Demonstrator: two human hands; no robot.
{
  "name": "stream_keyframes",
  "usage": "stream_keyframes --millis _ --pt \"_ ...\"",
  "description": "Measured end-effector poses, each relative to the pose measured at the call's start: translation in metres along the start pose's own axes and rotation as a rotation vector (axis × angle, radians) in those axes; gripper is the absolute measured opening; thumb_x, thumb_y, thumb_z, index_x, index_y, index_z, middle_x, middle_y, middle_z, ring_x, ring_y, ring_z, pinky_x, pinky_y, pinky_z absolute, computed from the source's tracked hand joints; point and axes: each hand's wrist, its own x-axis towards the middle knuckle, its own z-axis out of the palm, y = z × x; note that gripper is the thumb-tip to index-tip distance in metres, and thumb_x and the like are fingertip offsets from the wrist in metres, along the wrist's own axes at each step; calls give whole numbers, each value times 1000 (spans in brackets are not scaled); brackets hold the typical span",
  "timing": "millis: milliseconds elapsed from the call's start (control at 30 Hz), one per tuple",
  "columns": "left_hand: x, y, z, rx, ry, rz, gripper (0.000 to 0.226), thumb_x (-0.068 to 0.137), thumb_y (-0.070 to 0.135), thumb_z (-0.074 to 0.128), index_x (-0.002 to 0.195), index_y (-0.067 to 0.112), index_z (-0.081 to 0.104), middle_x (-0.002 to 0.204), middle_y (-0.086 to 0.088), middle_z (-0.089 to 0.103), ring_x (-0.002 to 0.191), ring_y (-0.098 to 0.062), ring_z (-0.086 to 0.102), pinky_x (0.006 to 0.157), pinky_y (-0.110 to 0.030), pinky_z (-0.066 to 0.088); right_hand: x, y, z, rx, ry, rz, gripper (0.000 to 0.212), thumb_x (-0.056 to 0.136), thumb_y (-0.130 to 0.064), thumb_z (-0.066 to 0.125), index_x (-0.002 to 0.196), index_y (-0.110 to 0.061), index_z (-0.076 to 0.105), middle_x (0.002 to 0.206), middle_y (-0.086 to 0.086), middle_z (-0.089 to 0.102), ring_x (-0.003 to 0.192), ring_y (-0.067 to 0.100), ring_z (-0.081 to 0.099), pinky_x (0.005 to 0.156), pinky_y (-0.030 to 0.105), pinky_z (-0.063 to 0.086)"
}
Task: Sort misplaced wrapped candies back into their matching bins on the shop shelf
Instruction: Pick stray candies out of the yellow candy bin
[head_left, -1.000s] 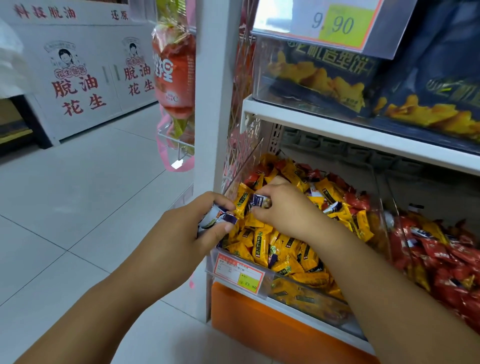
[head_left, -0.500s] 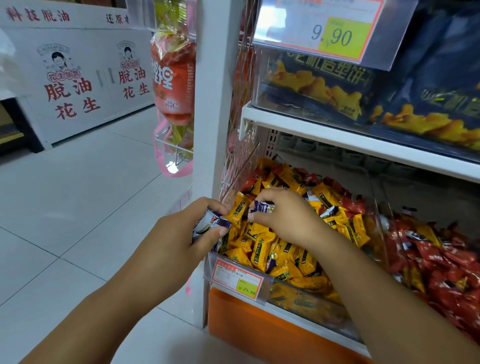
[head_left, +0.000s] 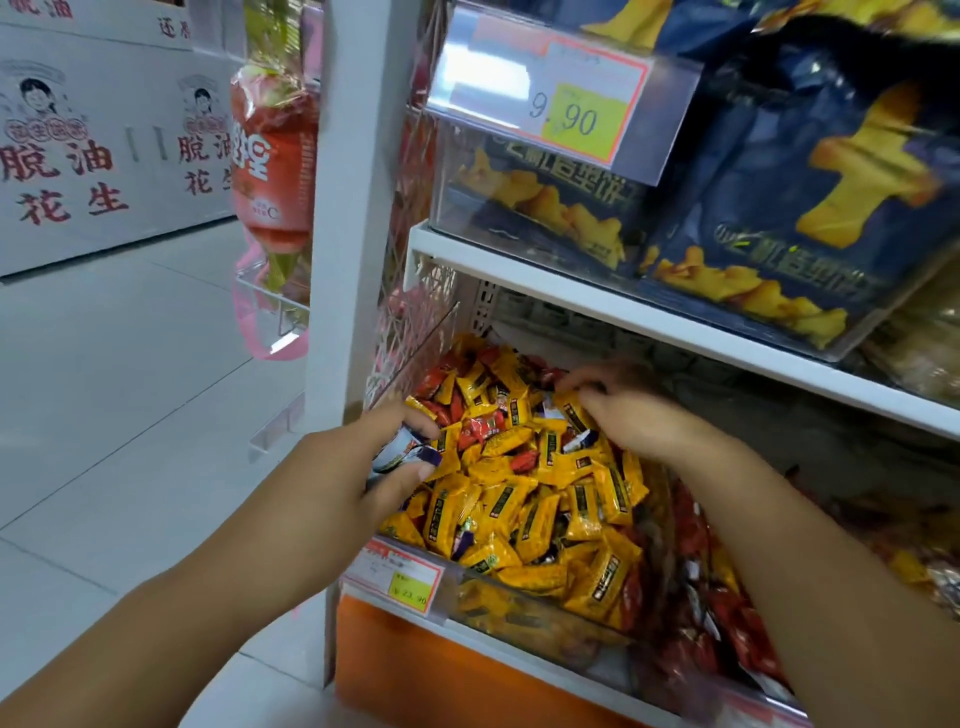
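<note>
A clear bin (head_left: 524, 605) on the lower shelf is heaped with yellow wrapped candies (head_left: 524, 499). A few red candies (head_left: 483, 427) and purple-white ones (head_left: 583, 440) lie mixed in. At the bin's left front corner my left hand (head_left: 358, 470) grips a small bunch of purple-white candies (head_left: 408, 451). My right hand (head_left: 626, 410) reaches toward the back of the heap, fingers curled down among the wrappers. Whether it holds one is hidden. The bin to the right holds red candies (head_left: 701, 603).
A price label (head_left: 400, 577) hangs on the bin front. The shelf above (head_left: 597, 301) carries dark blue snack bags (head_left: 779, 218) behind a 9.90 tag (head_left: 571, 117). A white post (head_left: 353, 208) stands left, beside a hanging red bag (head_left: 275, 156) and tiled floor (head_left: 130, 395).
My right hand moved from the front left of the heap, where it pinched a purple candy, toward the back. My left hand kept its bunch in place. The view came closer.
</note>
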Motion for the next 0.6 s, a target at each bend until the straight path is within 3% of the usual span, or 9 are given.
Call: stream_keyframes --millis 67,133,200,300,433,500,600 --pt "2 -1 4 0 4 10 16 89 35 61 97 48 54 82 21 61 69 -7 60 62 -20 48 9 7 10 -161 -74 -7 28 101 -33 43 124 -30 59 119 7 58 79 16 59 62 25 42" --pt "4 -2 6 3 2 15 16 89 36 61 97 48 54 83 20 62 70 -9 61 63 -22 48 16 12 17 -248 -148 38 43 98 -45 48 139 -34 45 135 11 45 93 20 58 67 24 41" --pt "5 -4 7 17 -2 26 16 89 37 61 96 49 53 86 22 61 72 -8 61 65 -20 47 19 13 19 -246 -176 66 51 93 -48 55 141 -36 42 138 10 40 104 22 55 73 23 40" --pt "6 -5 9 29 -10 36 17 89 36 61 97 49 53 86 23 61 71 -6 60 64 -19 46 16 10 19 -199 -97 3 41 88 -42 65 128 -33 58 127 7 41 104 20 52 79 22 35" --pt "8 -7 12 32 -28 49 17 90 40 59 99 51 52 78 4 62 64 -17 58 59 -29 46 4 7 11 -82 4 -56 28 85 -45 67 112 -38 64 107 -4 49 87 9 50 63 23 37" --pt "9 -7 13 40 -35 49 16 90 40 59 99 50 52 75 -2 61 63 -19 56 59 -31 46 -4 4 -1 30 6 -80 27 89 -41 63 115 -35 62 100 -12 49 87 6 51 64 17 37" --pt "9 -5 16 60 -44 39 15 89 41 58 99 49 51 71 -6 58 62 -21 54 54 -31 43 -18 4 -15 146 -44 -33 30 96 -39 52 126 -34 53 93 -16 55 80 7 57 66 19 42"
